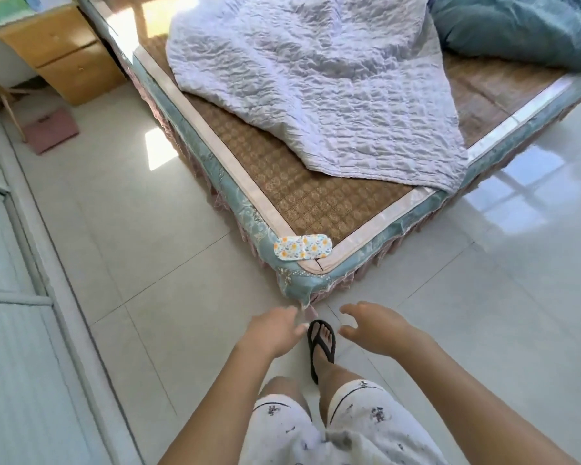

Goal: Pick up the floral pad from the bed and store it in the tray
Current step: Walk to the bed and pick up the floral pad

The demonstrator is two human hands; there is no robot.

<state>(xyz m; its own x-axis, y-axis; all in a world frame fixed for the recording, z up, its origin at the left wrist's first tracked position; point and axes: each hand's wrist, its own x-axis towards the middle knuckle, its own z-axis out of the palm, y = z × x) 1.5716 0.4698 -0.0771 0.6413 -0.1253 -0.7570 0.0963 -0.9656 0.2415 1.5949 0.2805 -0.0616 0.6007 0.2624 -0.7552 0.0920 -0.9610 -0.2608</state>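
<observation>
A small floral pad [302, 246], white with orange and yellow flowers, lies flat on the near corner of the bed [316, 196], partly over the pale edge strip. My left hand [272, 330] and my right hand [373, 328] are held out below that corner, above the floor, both empty with fingers apart. Each hand is well short of the pad. No tray is in view.
A crumpled white quilt [316, 85] covers much of the woven mat, with a blue pillow [517, 25] at the back right. A wooden drawer unit [64, 52] and a pink scale [51, 129] stand at left. My sandalled foot [321, 344] is on the tiled floor [148, 263].
</observation>
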